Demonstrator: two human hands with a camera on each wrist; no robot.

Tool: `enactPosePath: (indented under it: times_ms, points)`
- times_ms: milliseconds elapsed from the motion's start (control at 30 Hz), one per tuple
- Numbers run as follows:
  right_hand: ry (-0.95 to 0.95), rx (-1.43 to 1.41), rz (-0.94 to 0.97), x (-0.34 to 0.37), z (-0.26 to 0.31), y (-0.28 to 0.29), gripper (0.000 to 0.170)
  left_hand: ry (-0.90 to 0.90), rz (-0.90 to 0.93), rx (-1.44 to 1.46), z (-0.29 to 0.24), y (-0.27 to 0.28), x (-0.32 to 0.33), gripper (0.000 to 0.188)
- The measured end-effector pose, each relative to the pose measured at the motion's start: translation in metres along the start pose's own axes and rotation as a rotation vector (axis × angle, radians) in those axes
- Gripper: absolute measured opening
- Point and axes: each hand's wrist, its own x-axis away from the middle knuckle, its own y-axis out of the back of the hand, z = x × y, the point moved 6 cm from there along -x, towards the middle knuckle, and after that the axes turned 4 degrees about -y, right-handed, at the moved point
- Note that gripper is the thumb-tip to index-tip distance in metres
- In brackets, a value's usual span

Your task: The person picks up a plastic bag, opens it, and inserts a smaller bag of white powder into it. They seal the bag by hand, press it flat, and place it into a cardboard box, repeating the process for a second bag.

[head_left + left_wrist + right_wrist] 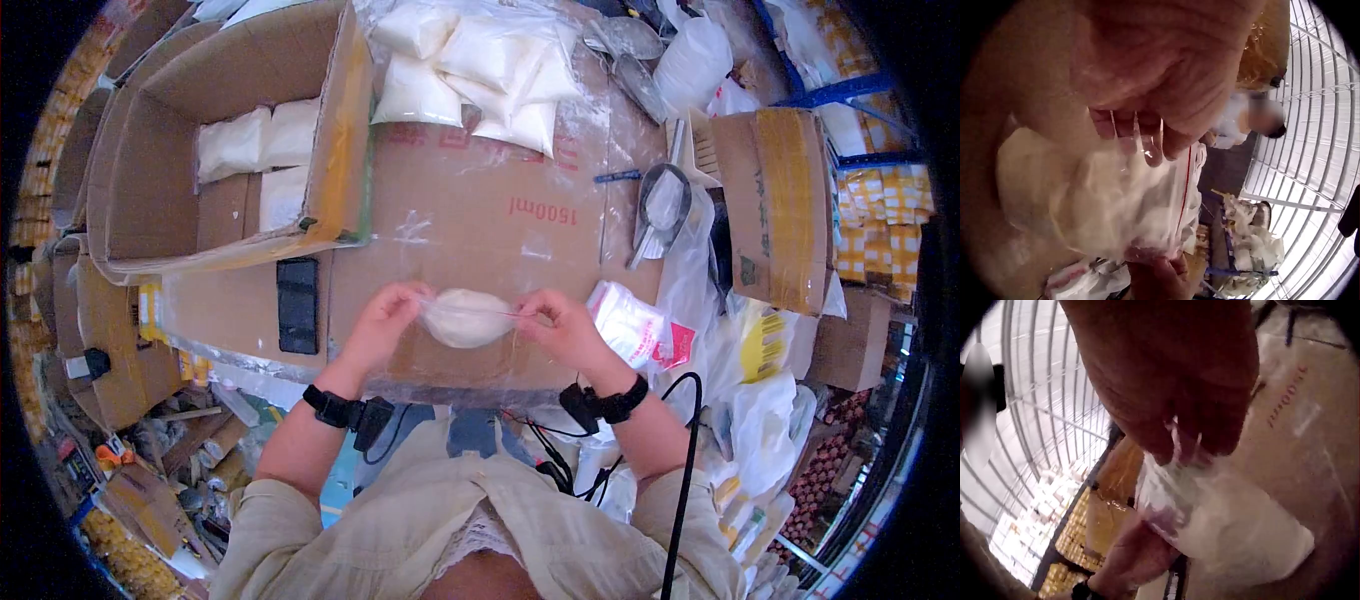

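Note:
A clear zip bag [467,325] filled with white powder is stretched between both hands, close over the cardboard-covered table. My left hand [382,318] pinches one top corner of it, and my right hand [562,328] pinches the opposite corner. Along the bag's mouth runs a red line, seen in the left wrist view, where the powder fills the bag's lower part [1060,194]. From the right wrist, the bulging white bag [1247,531] hangs below the right fingers. Several similar filled bags [415,92] are piled at the table's far side.
An open cardboard box [345,120] at the left holds several filled bags. A black phone [297,305] lies near it. On the right are a metal scoop [660,205], a stack of flat bags [625,322] and a smaller carton [770,210]. A black cable [690,440] passes the right arm.

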Motion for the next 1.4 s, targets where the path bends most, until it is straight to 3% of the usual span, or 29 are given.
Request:
enactPosePath:
  times_ms: [67, 167, 267, 367, 467, 567, 667, 767, 867, 967, 1067, 1200, 1300, 1400]
  points:
    - [-0.071, -0.486, -0.065, -0.005, -0.015, -0.008, 0.018, 0.077, -0.031, 0.034, 0.003, -0.001, -0.001, 0.004]
    - [-0.187, -0.584, -0.144, 0.0, -0.016, -0.011, 0.03, 0.113, -0.024, -0.043, 0.003, -0.004, 0.001, 0.008]
    - [-0.23, -0.77, -0.305, 0.002, -0.042, -0.021, 0.034, 0.132, -0.188, 0.369, 0.021, -0.004, 0.003, 0.007]
    - [-0.382, -1.207, -0.273, 0.005, -0.077, -0.045, 0.035, 0.284, -0.32, 0.66, 0.038, -0.013, 0.007, 0.006]
    - [-0.415, -0.852, -0.324, 0.008, -0.044, -0.031, 0.025, 0.22, -0.256, 0.446, 0.035, -0.007, 0.007, 0.007]
    - [-0.387, -0.499, -0.153, 0.007, -0.054, -0.031, 0.014, 0.219, -0.204, 0.43, 0.03, -0.005, 0.004, 0.008]
    - [-0.366, -0.528, -0.25, 0.007, -0.038, -0.028, 0.006, 0.196, -0.045, 0.041, 0.004, -0.014, 0.001, 0.014]
    - [-0.335, -0.677, -0.256, 0.007, -0.045, -0.033, 0.006, 0.278, -0.043, 0.065, 0.024, -0.001, 0.003, 0.019]
    - [-0.411, -0.942, -0.254, 0.005, -0.063, -0.04, 0.006, 0.295, -0.053, 0.489, 0.039, -0.007, 0.003, 0.017]
    - [-0.385, -1.345, -0.193, 0.011, -0.058, -0.034, 0.007, 0.315, -0.081, 0.429, 0.036, -0.004, 0.006, 0.017]
    - [-0.397, -0.772, -0.471, 0.012, -0.041, 0.006, 0.015, 0.218, -0.017, 0.351, 0.033, 0.001, 0.003, 0.016]
    - [0.196, 0.513, -0.393, -0.019, 0.061, -0.001, 0.033, 0.201, -0.038, 0.272, 0.024, 0.004, 0.0, 0.014]
    - [0.272, 0.61, -0.04, -0.054, 0.08, -0.043, 0.028, 0.166, -0.035, 0.226, 0.019, 0.004, -0.002, 0.012]
    - [-0.062, 0.663, 0.288, -0.079, 0.076, -0.073, 0.022, 0.137, -0.057, 0.185, 0.015, 0.007, -0.001, 0.01]
